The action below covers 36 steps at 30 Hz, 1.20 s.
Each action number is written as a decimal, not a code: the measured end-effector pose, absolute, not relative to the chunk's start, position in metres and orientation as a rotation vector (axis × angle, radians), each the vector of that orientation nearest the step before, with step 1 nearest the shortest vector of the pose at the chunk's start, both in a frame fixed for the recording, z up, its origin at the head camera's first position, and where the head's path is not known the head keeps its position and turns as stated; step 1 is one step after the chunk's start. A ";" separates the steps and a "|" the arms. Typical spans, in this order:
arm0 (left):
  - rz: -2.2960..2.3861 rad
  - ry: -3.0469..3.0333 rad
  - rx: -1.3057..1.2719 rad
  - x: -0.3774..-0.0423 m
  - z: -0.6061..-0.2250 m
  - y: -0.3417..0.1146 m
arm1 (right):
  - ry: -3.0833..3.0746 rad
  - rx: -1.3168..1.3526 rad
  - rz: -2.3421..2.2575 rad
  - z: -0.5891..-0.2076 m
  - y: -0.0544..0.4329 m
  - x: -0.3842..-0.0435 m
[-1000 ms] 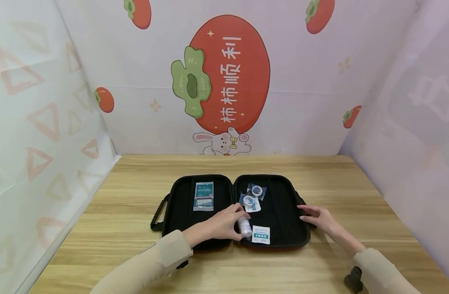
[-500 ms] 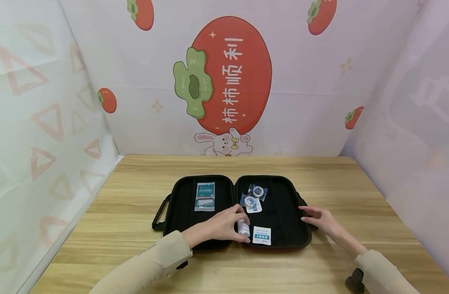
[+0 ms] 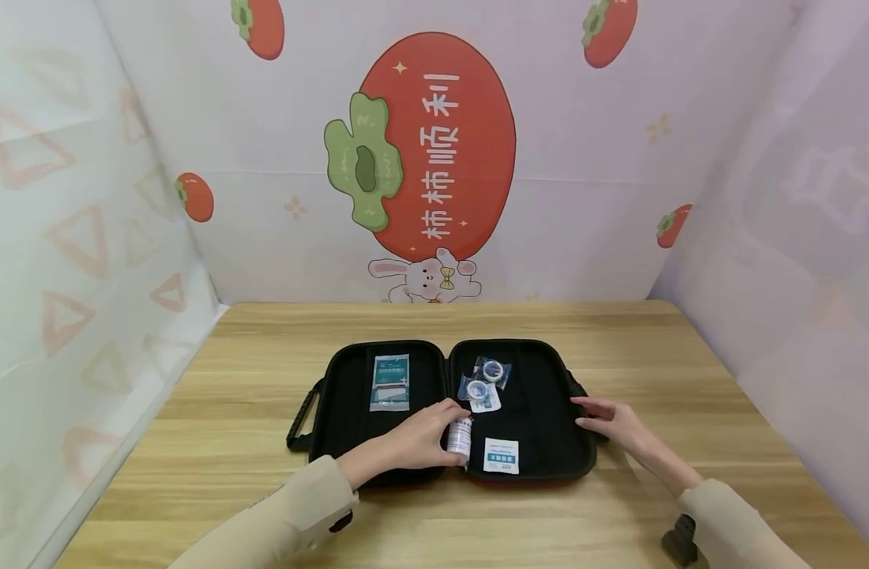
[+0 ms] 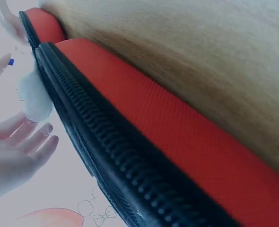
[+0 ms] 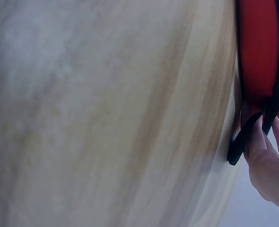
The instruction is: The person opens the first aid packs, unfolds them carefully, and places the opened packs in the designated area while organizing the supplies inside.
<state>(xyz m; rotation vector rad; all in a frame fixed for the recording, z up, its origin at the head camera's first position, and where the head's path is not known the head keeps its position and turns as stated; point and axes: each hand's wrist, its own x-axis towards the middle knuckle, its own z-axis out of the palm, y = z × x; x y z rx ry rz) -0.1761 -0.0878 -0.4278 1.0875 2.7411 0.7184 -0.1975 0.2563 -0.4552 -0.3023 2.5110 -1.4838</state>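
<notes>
A black-lined case lies unfolded on the table, its two halves side by side. My left hand holds a white printed bandage roll in clear wrap, thumb at the near end and fingers at the far end, over the hinge between the halves. In the left wrist view the roll shows pale above the zipped rim, fingertips at its end. At the case's right side, my right hand grips the edge by the handle. The right wrist view shows fingers behind the handle strap and others over the rim.
A teal-and-white packet lies in the left half. Two tape rolls in blue wrappers overlap a small white packet in the right half, with a white-and-blue sachet nearer me. A carry handle sticks out left.
My left hand has shifted the bandage roll slightly left, from inside the right half to the hinge. The right hand stays at the case edge. The head view has swayed a little.
</notes>
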 end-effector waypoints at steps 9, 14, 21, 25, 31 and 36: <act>0.857 2.713 1.045 -0.177 -0.432 -0.094 | 2.518 -0.341 -1.478 -0.456 0.256 -0.200; 0.907 2.720 1.029 -0.175 -0.430 -0.099 | 2.507 -0.337 -1.476 -0.455 0.254 -0.200; 0.958 2.744 0.971 -0.174 -0.422 -0.111 | 2.511 -0.326 -1.478 -0.455 0.256 -0.199; 0.959 2.763 0.954 -0.173 -0.419 -0.121 | 2.502 -0.309 -1.485 -0.455 0.255 -0.198; 0.985 2.785 0.940 -0.172 -0.415 -0.135 | 2.494 -0.329 -1.499 -0.453 0.253 -0.198; 0.994 2.818 0.916 -0.170 -0.413 -0.144 | 2.501 -0.328 -1.497 -0.453 0.254 -0.197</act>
